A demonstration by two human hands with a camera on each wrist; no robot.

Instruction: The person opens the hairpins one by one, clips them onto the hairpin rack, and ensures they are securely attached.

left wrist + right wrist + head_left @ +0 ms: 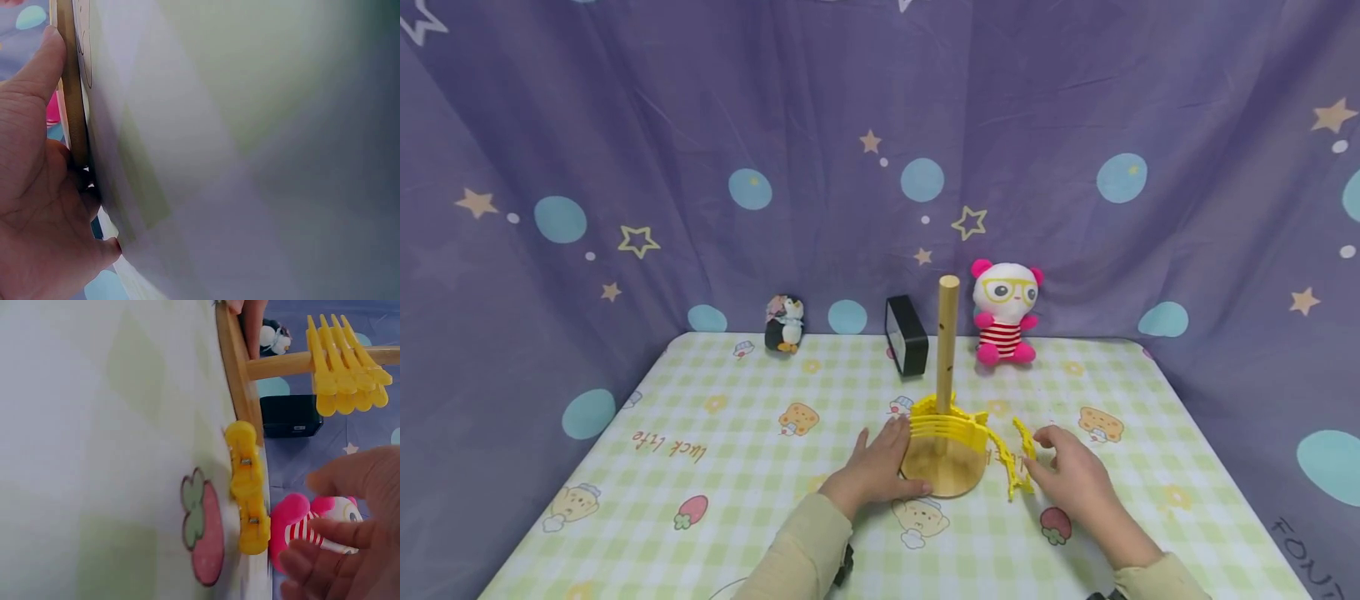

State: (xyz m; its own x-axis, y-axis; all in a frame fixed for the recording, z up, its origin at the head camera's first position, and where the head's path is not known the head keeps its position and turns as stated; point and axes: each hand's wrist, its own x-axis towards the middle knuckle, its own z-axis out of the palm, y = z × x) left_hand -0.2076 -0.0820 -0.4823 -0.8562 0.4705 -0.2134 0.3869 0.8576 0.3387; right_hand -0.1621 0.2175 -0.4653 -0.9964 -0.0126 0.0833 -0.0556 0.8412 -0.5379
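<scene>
I saw the left hand (874, 468) with thumb and fingers curved round the wooden base (943, 473), yellow clips (340, 384) at its pole (947, 342), loose clips (247, 482) lying just beside it, and the right hand (1078, 477) near those, parted fingers empty.

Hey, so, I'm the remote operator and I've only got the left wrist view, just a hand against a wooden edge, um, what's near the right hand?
Observer: Loose yellow clips lie on the table, right beside the right hand.
Operator: Is it holding any of them?
Observer: No, the right wrist view shows its fingers with no clip between them.
Operator: And what stands on that wood?
Observer: An upright post, rising from a round base.
</scene>
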